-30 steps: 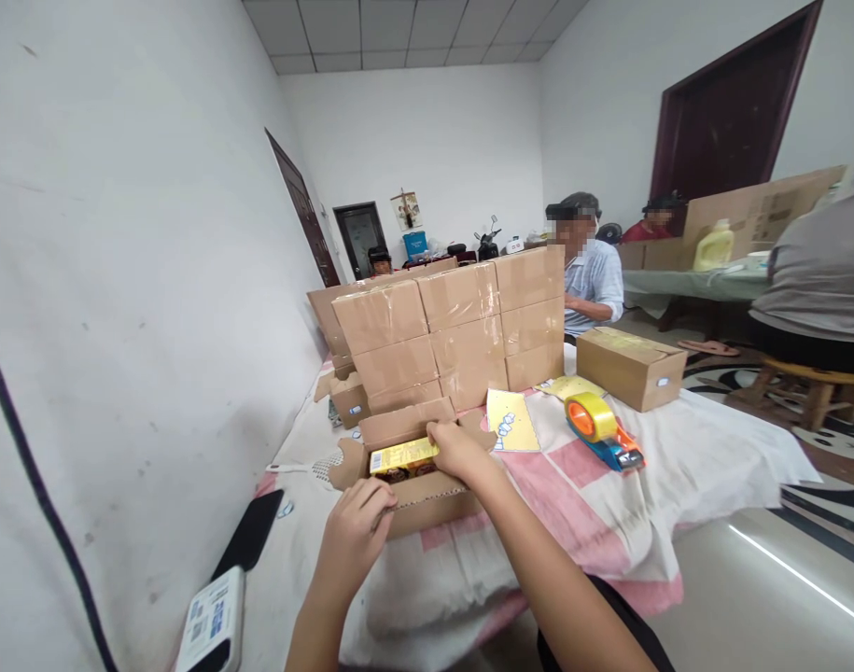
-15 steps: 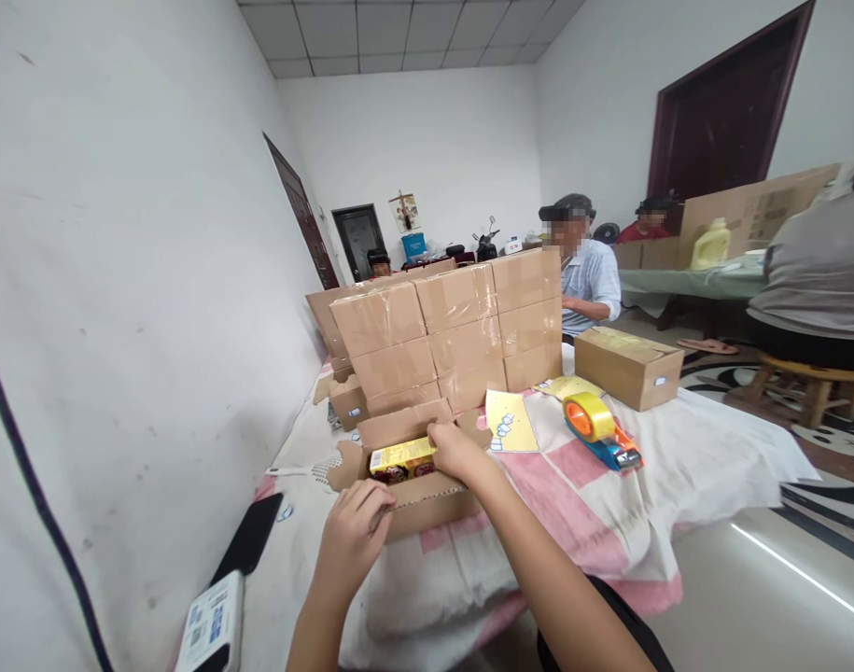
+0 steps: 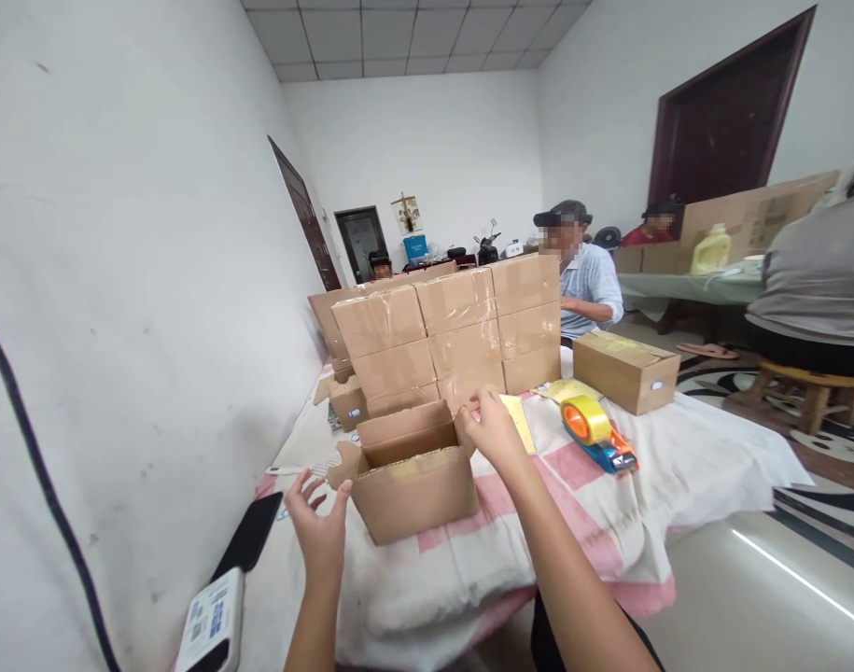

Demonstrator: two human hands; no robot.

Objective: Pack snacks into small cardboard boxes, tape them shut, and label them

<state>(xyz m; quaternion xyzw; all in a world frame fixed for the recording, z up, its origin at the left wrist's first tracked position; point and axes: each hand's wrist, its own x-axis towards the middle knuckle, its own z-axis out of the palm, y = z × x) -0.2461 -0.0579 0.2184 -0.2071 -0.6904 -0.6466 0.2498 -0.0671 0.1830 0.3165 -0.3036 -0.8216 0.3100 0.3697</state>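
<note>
1. While both hands hang in the air, an open cardboard box (image 3: 413, 471) sits on the cloth-covered table (image 3: 609, 523), directly ahead of the person, flaps up, something yellow showing just under its near rim.
2. Left hand (image 3: 319, 527): raised just left of the box, near its left flap, not touching it. Fingers loosely spread and curled upward, holding nothing.
3. Right hand (image 3: 492, 431): lifted at the box's right rear corner, beside the right flap. Fingers are bent together near a yellow paper sheet (image 3: 520, 421) lying on the cloth; whether they pinch it, cannot tell.
4. Behind the box: a stack of taped cartons (image 3: 455, 327), three high, close against the back flap.
5. Right of the sheet: a tape dispenser (image 3: 595, 431) with a yellow roll, lying on the cloth. Beyond it, a single sealed carton (image 3: 626, 371) stands apart.
6. Near left edge: a black phone (image 3: 248, 537) and a white device (image 3: 213, 630) lie by the wall.
7. Background: a person in a light shirt (image 3: 589, 285) sits behind the stack; others sit further right at a green table (image 3: 685, 283).
</note>
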